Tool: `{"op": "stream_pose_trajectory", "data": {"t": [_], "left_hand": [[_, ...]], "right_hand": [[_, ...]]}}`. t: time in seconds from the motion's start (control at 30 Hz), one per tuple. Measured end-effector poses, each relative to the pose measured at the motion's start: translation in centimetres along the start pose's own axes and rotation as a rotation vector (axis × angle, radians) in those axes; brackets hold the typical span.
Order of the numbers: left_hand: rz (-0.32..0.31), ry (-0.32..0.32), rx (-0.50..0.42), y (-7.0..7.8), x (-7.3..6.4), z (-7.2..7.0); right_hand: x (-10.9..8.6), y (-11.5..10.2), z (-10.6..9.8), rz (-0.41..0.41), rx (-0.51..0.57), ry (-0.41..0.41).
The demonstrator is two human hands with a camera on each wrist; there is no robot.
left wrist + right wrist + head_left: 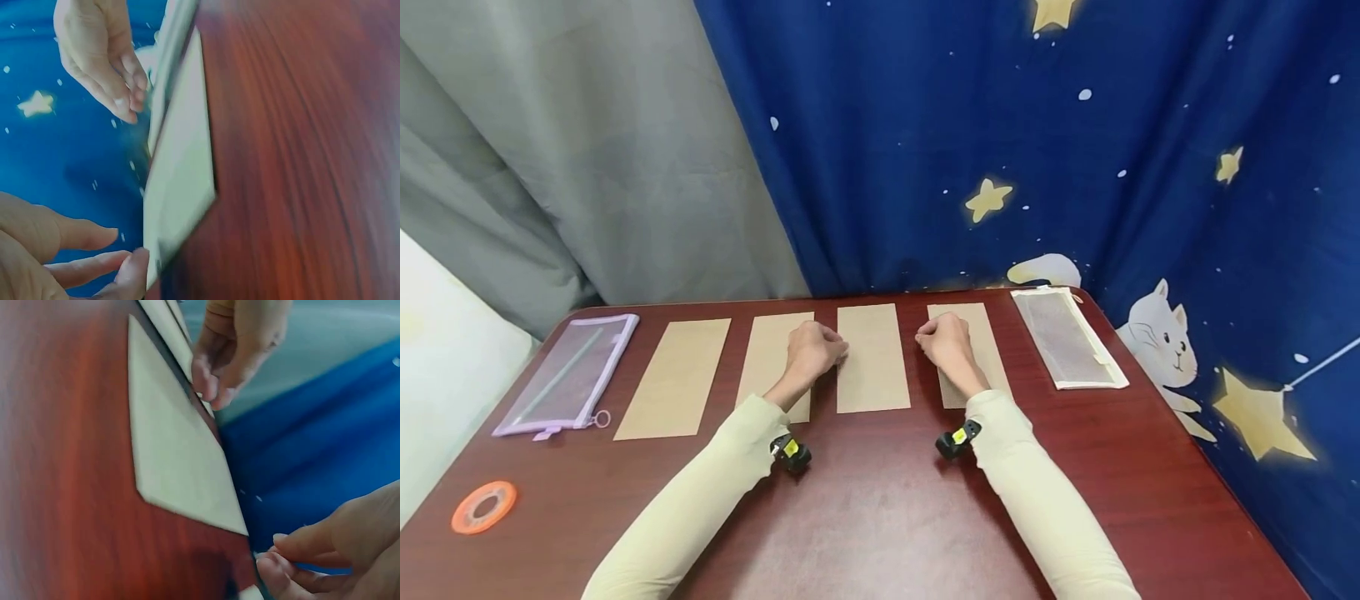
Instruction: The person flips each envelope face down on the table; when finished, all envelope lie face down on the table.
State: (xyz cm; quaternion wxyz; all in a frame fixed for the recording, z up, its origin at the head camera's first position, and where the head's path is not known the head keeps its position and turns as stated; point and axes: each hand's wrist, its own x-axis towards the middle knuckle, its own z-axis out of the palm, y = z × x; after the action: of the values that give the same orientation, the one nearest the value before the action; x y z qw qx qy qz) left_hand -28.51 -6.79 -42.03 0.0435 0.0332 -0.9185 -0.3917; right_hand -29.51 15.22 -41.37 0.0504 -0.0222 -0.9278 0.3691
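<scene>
A tan paper rectangle (872,358) lies flat at the middle of the table's far part. My left hand (812,350) hovers at its left edge, partly over another tan rectangle (771,346). In the left wrist view, the thumb and fingertips stand apart with nothing between them, close to the paper (187,137). My right hand (949,340) is over the left side of a third tan rectangle (983,342), its fingers bent loosely. The right wrist view shows that thumb near the index fingertip, no object visible there, beside the paper's near corner (175,444).
One more tan rectangle (673,379) lies further left. At the far left sits a purple-edged mesh zip pouch (597,400), with an orange ring (467,517) nearer me. A white-edged mesh pouch (1063,333) lies at the right. Curtains (880,150) hang behind the table.
</scene>
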Motion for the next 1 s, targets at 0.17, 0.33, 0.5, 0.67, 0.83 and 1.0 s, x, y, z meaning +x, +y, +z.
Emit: {"op": "stream_pose_trajectory", "data": {"t": [0.17, 0.33, 0.5, 0.67, 0.83, 1.0], "left_hand": [[-0.104, -0.181, -0.258, 3.3, -1.0, 1.5], [-0.294, -0.428, -0.659, 5.9, -0.9, 3.7], [-0.411, -0.557, -0.790, 7.4, -0.4, 5.3], [-0.460, -0.560, -0.868, 8.4, -0.2, 6.2], [-0.481, -0.542, -0.888, 9.0, -0.3, 6.9], [-0.470, -0.527, -0.866, 9.2, -0.4, 7.3]], "right_hand": [[0.4, 2.6, -3.7, -0.009, -0.042, -0.009], [1.0, 5.6, -6.5, 0.058, 0.039, -0.066], [1.0, 8.5, -8.8, 0.122, 0.208, -0.148], [1.0, 10.4, -10.0, 0.238, 0.401, -0.282], [0.8, 10.8, -9.9, 0.295, 0.482, -0.319], [0.8, 10.7, -9.6, 0.331, 0.494, -0.307]]}}
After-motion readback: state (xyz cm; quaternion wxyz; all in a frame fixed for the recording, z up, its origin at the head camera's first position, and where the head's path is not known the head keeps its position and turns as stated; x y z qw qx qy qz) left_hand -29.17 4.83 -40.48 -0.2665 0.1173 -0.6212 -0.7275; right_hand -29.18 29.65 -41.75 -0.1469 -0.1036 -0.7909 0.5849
